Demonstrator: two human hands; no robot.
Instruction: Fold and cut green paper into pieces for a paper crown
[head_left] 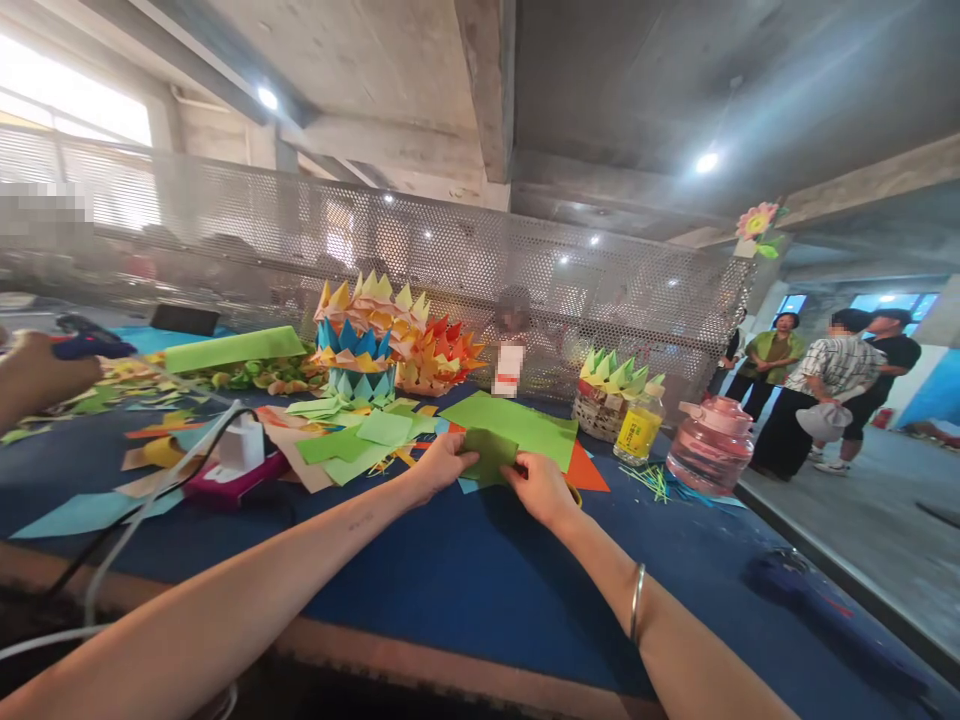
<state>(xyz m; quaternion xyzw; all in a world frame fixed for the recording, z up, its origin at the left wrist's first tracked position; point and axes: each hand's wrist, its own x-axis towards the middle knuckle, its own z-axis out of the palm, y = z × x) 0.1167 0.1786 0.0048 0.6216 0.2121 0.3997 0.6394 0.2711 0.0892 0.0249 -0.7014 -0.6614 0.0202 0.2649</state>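
Between my two hands is a small dark green piece of paper [489,456], held up just above the blue table. My left hand [441,468] pinches its left edge between thumb and fingers. On its right edge, the thumb and fingers of my right hand [546,488] are closed as well. Behind it lies a large light green sheet [525,420], with an orange sheet [589,470] partly under it. Loose green paper pieces [349,450] are spread left of my left hand. Part of a yellow ring-shaped thing [574,494] shows beside my right hand.
Folded-paper crowns [356,350] stand at the back left. A woven basket [596,412], a yellow-labelled bottle [641,425] and a pink jug [709,450] are on the right. A magenta power strip [236,480] with cables lies left. Another person's hand [45,375] holds a dark tool.
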